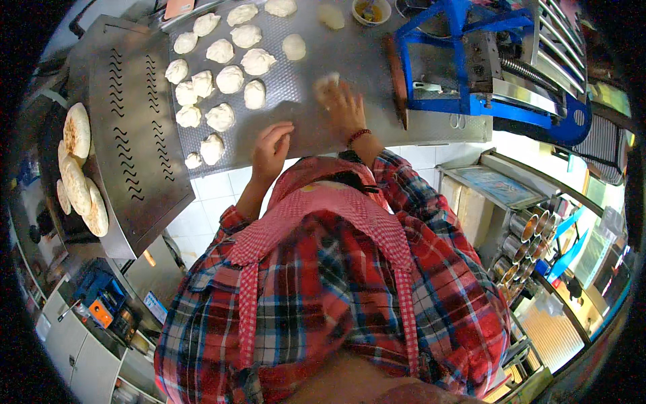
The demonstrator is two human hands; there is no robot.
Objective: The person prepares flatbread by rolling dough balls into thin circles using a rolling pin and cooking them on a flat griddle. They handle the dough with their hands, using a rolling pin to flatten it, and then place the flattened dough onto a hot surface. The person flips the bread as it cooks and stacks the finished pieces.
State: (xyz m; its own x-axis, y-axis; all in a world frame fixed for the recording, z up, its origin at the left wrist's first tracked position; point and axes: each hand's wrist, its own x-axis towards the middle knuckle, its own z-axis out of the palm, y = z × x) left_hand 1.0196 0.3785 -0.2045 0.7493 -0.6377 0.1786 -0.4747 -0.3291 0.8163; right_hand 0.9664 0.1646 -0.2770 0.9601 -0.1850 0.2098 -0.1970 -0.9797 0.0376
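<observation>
My right hand (348, 108), wearing a dark red bead bracelet (359, 135), reaches over the steel worktop (308, 113). Its fingers are blurred and rest at a pale lump, apparently dough (325, 85), partly covered by them; whether they grip it is unclear. To the left, my left hand (271, 150) is near the worktop's front edge, fingers loosely bent with nothing in them. Several dough balls (230, 79) lie spread over the left part of the worktop. Two smoother dough pieces, one round (293, 47) and one blurred (331, 16), lie farther back.
Left of the worktop stands a slotted metal appliance (136, 126), with several browned flatbreads (75, 182) along its far side. A bowl with yellowish liquid (372, 11) sits at the back. A blue-framed machine (464, 65) and a brown board edge (396, 81) bound the right side.
</observation>
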